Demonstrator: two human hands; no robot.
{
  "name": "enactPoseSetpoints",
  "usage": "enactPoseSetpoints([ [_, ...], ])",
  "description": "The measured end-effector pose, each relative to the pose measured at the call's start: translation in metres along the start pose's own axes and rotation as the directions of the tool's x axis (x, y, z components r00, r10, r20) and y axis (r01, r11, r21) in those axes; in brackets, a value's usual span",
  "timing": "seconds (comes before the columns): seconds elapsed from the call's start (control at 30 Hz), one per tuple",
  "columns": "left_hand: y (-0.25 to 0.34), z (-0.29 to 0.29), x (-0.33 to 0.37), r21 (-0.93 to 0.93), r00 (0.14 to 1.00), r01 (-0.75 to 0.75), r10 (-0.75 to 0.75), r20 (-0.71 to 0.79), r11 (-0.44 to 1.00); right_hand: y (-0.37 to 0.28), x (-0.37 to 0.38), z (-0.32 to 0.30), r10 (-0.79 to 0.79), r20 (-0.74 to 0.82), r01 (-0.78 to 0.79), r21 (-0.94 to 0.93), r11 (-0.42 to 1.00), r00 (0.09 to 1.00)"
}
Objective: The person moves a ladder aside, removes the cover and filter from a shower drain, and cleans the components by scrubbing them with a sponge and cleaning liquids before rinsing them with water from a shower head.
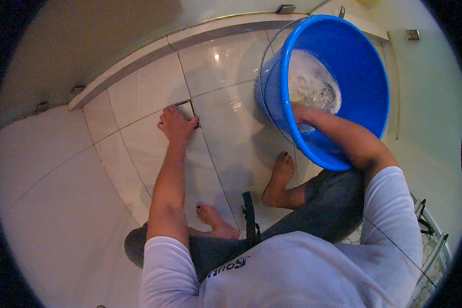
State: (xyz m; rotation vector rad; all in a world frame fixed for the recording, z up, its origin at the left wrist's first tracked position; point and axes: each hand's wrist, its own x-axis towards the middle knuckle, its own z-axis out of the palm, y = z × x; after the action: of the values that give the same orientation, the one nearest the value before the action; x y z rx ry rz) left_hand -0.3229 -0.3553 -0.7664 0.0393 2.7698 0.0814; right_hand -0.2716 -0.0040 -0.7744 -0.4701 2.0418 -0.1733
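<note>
My left hand (177, 124) rests on the floor at the near edge of a small square drain cover (186, 109). Its thumb is apart from the fingers, which are bent over the tile, and I see nothing held in it. To the right, a large blue bucket (362, 77) tilts toward me, with white foam and soapy water (313, 77) inside. My right forearm reaches over its near rim, and my right hand (300, 114) is down at the suds. The bucket's inner wall and the foam hide its fingers.
A thin metal handle (262, 87) hangs along the bucket's left side. Wet pale tiles (220, 128) cover the floor, bounded by a low curb (123, 69) at the back. My bare feet stand near the bucket. A black strap (249, 215) hangs between my knees. A metal-framed rack (436, 246) is at the lower right.
</note>
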Motion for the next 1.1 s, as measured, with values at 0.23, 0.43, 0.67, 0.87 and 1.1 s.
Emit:
enactPoseSetpoints([
  [0.23,0.010,0.007,-0.015,-0.186,0.948,0.295,-0.311,-0.065,0.937,-0.021,-0.039,-0.033,-0.087,-0.251,0.136,0.186,0.973,0.964],
  [0.43,0.004,-0.004,-0.009,-0.250,0.960,0.271,-0.280,-0.002,0.930,0.004,-0.004,-0.009,0.102,-0.134,-0.072,0.214,0.974,0.986],
  [0.67,0.016,-0.008,-0.007,-0.117,0.959,0.263,-0.273,-0.075,0.958,0.002,-0.006,-0.014,0.028,-0.125,-0.010,0.147,0.989,0.992],
  [0.87,-0.009,-0.010,-0.005,0.127,0.969,0.185,-0.160,-0.190,0.974,0.001,-0.028,-0.034,0.004,-0.359,0.096,0.259,0.961,0.933],
  [1.1,-0.065,-0.010,-0.009,0.176,0.918,-0.392,0.397,0.007,0.903,0.017,-0.014,-0.015,-0.001,-0.275,0.030,0.101,0.994,0.962],
])
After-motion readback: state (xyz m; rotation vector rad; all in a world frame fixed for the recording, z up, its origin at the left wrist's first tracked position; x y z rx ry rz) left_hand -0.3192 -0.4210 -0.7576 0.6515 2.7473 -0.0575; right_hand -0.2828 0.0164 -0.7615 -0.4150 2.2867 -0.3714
